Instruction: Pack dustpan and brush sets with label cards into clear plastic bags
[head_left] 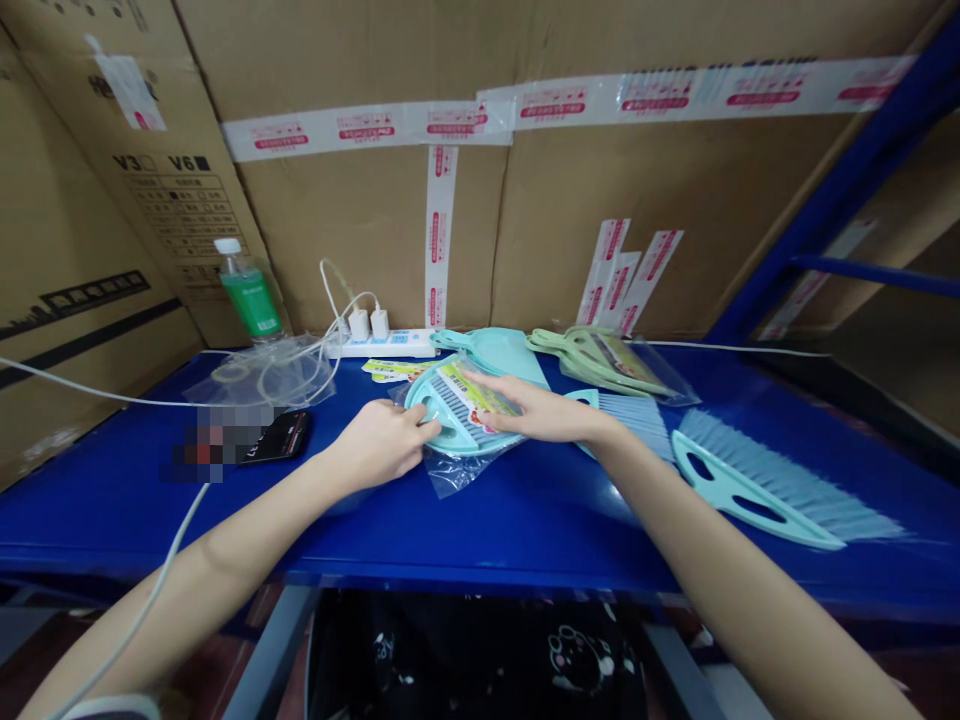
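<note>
A light-blue dustpan and brush set (448,412) lies in a clear plastic bag (461,474) in the middle of the table, with a yellow-green label card (480,395) on it. My left hand (381,440) is closed at the handle end of the set, fingers curled and thumb against the handle. Over the set's right side rests my right hand (541,408), its fingers stretched out and apart, touching the label. Behind it lies a light-blue dustpan (504,350). Right of my hands are a brush (637,422) and a larger loose hand brush (757,500), bristles facing away from me.
Green dustpan set (611,360) in plastic lies at the back right. Label cards (390,370) lie behind my left hand. A power strip (397,344) with white plugs and cables, a green bottle (251,295) and a black box (277,438) stand leftward. Cardboard (360,220) walls the back.
</note>
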